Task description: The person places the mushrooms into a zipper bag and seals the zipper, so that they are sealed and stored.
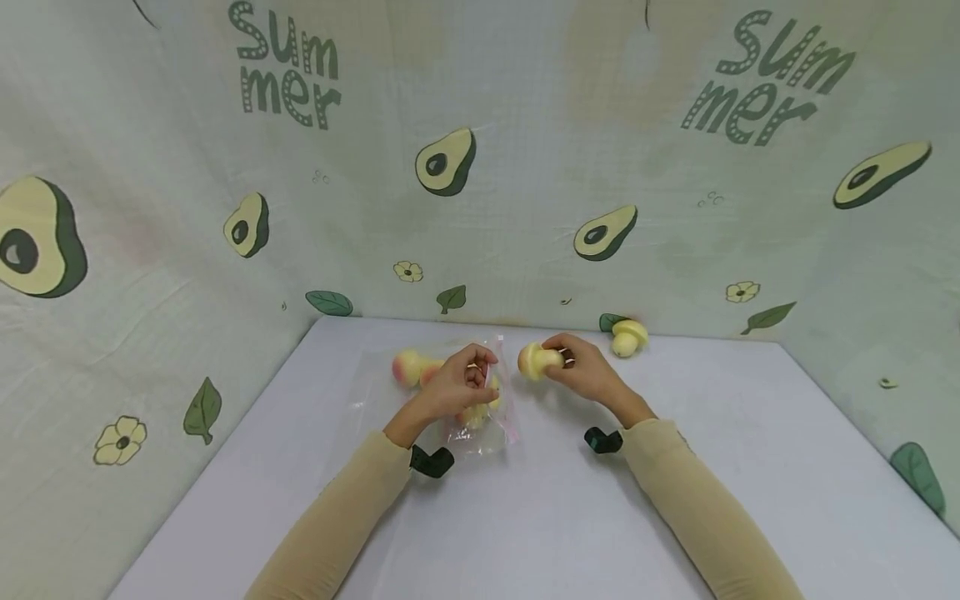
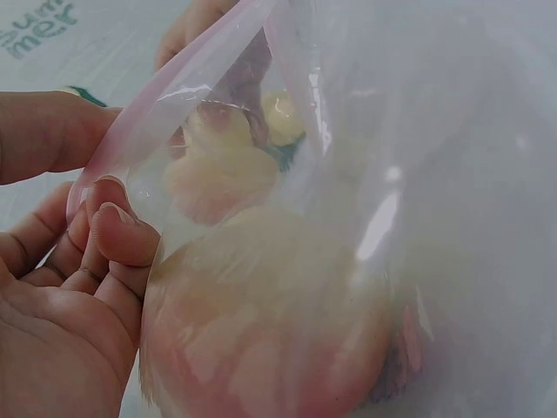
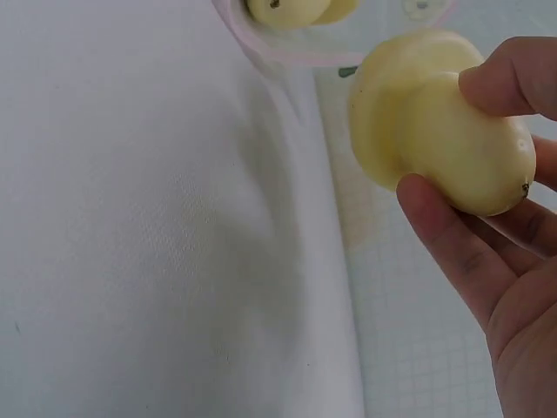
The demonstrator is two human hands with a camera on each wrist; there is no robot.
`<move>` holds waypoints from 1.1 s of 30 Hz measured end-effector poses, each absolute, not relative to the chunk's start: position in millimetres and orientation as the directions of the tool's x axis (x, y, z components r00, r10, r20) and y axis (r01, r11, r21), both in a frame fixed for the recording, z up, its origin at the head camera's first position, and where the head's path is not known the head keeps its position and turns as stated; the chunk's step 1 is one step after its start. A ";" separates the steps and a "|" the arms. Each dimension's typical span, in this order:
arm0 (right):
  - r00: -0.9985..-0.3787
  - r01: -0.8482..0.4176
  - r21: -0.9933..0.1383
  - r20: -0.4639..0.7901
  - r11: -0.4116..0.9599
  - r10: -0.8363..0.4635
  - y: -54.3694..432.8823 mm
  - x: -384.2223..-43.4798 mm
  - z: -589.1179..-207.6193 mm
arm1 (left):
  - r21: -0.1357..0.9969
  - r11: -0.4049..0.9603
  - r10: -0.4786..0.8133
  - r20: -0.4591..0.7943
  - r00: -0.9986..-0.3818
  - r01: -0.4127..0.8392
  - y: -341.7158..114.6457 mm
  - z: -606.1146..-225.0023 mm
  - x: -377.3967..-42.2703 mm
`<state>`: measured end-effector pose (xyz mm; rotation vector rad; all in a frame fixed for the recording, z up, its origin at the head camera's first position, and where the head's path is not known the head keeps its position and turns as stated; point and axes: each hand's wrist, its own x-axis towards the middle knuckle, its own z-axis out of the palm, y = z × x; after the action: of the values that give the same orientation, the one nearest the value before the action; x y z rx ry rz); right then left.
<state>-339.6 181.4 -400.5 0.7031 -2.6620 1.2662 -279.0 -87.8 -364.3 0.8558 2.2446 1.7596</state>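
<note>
- Right hand (image 1: 588,371) curls round the stem of a yellow mushroom shape (image 1: 533,362), just right of the clear bag (image 2: 452,192); cap protrudes past the fingers
- Cap points toward the bag, long axis roughly level
- Left hand (image 1: 457,387) pinches the bag's rim
- Bag holds pink-yellow mushroom shapes (image 1: 407,367)
- Another mushroom (image 1: 628,337) lies farther right of the bag

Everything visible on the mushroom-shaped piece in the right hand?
The mushroom-shaped piece is pale yellow, with a broad rounded cap, blushed orange-pink on top, and a bulbous stem with a small dark spot at its end. Its surface looks smooth and faintly glossy; material unclear. It's held sideways above the table, cap toward the person's left, just right of the clear bag; the right hand grips its stem.
</note>
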 end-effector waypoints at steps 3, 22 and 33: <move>-0.888 -0.447 -0.715 0.281 0.538 -0.365 181.0 -337.2 -399.7 | 0.931 0.143 0.527 0.215 -0.822 0.336 -85.9 -364.4 -279.5; -0.851 -0.489 -0.699 0.250 0.521 -0.463 168.3 -332.4 -402.5 | 0.929 0.145 0.512 0.223 -0.829 0.339 -87.6 -365.1 -277.6; -0.827 -0.514 -0.648 0.201 0.562 -0.525 168.6 -331.1 -406.9 | 0.930 0.164 0.518 0.203 -0.831 0.329 -86.3 -365.2 -280.7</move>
<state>-331.1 168.6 -406.9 0.9274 -2.7896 1.1486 -280.7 -86.3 -365.2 0.8349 2.2675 1.7436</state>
